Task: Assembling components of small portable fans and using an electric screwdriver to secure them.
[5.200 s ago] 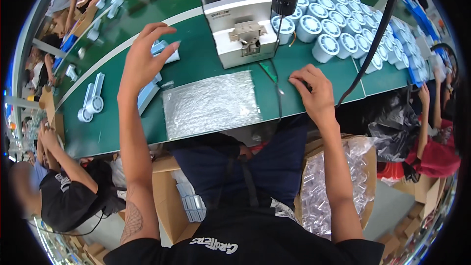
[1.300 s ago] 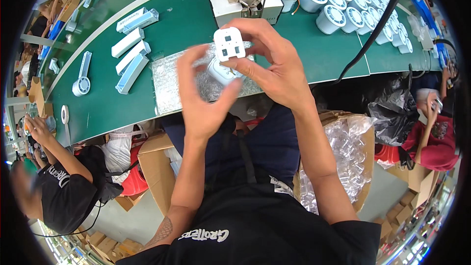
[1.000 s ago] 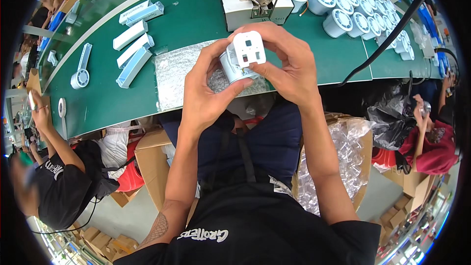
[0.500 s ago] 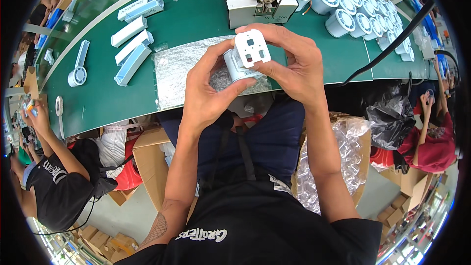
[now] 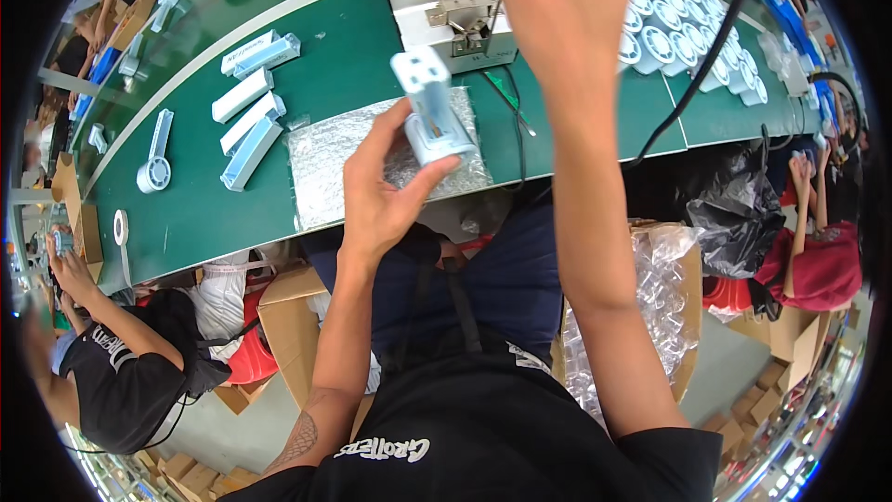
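My left hand (image 5: 376, 191) grips a light-blue plastic housing (image 5: 433, 116) by its wider rounded base, thumb on the near side. The housing stands upright, its pale end with small square holes facing up. Below it on the green table lies a silvery bubble-wrap mat (image 5: 325, 163). My right hand (image 5: 567, 0) is stretched far forward, off the housing, beside a white machine (image 5: 413, 9) with a metal bracket on its front. The upper edge of the picture cuts off its fingers, so what they touch is hidden.
Several long light-blue handle shells (image 5: 249, 153) lie left of the mat, near a round-headed part (image 5: 154, 174) and a tape roll (image 5: 121, 228). White-blue round fan units (image 5: 664, 46) crowd the right. A black cable (image 5: 711, 74) crosses there. A co-worker (image 5: 121, 353) sits at left.
My right hand has let go of the housing and moved up and forward past the machine. The left hand keeps the housing, now lower left and more upright. The view has shifted slightly.
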